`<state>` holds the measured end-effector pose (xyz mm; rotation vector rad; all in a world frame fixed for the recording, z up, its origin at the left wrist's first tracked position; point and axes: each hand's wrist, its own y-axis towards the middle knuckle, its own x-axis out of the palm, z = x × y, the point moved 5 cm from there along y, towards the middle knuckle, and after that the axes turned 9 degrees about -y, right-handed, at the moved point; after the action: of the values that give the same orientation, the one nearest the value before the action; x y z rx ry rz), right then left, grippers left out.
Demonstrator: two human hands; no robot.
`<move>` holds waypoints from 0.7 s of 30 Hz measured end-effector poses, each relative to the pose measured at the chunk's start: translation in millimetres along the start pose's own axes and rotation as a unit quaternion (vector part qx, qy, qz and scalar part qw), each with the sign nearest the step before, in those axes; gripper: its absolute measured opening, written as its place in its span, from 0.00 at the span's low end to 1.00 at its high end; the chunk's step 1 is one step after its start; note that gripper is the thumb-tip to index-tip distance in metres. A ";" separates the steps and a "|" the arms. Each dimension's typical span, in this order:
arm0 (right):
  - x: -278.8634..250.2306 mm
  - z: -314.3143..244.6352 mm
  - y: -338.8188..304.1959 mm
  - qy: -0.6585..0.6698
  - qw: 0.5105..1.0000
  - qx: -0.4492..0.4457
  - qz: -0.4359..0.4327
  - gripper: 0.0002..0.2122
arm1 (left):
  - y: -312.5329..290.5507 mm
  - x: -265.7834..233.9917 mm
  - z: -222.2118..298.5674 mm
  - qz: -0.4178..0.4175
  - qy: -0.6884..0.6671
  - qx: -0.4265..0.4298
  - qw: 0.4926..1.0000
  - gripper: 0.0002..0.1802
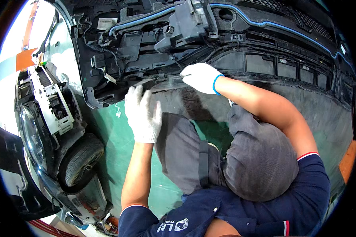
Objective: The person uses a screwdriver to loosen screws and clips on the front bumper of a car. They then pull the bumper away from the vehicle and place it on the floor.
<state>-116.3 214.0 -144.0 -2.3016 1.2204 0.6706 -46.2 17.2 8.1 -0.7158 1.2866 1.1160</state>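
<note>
A navy shirt (241, 213) with red-and-white sleeve trim is nearest, and beyond it are the knees in dark grey trousers (261, 162), bent above the green floor (118, 158). The left hand (143, 114), in a white knit glove, is raised with its fingers apart and loosely extended, the tips just beside the near edge of a black bumper (126, 43), toward its near left corner; whether they touch it is unclear. The right hand (201, 78), gloved alike with a blue cuff, is at the middle of that edge, fingers bent and together; I cannot tell whether they grip anything. The bumper lies across the floor, inner side up. A pale tag (110, 78) hangs near its left end. Off that end stands a car with a tyre (83, 164) and a white front beam (51, 100) exposed. Farther back on the bumper are a black housing (189, 25), mid-length, and a blue line (261, 23) running lengthwise.
</note>
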 end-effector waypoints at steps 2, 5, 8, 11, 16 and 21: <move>4.1 -0.2 1.8 0.117 0.991 0.068 -0.021 0.13 | 14.3 -2.3 2.9 0.034 0.005 -0.014 0.999 0.30; 15.8 -8.3 -0.2 0.357 0.915 0.179 -0.055 0.10 | 25.2 -3.7 -16.8 0.032 0.072 -0.043 0.996 0.31; 20.7 -18.5 -6.0 0.450 0.855 0.256 -0.035 0.06 | 24.8 -4.5 -24.4 0.018 0.085 -0.078 0.993 0.28; 19.4 -18.5 -1.8 0.494 0.814 0.303 -0.026 0.05 | 20.1 -8.0 -30.9 0.045 0.052 -0.053 0.996 0.22; 0.7 -2.2 12.5 0.504 0.805 0.312 -0.028 0.06 | 21.1 1.7 -42.6 0.053 0.022 -0.070 0.996 0.18; -6.6 1.4 -7.7 0.522 0.820 0.233 -0.009 0.08 | 22.9 2.7 -40.8 0.072 0.026 -0.053 0.996 0.20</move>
<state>-113.3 222.9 -139.9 -2.1924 1.5195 -0.9811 -82.8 -11.4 1.5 -0.7439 1.3467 1.2985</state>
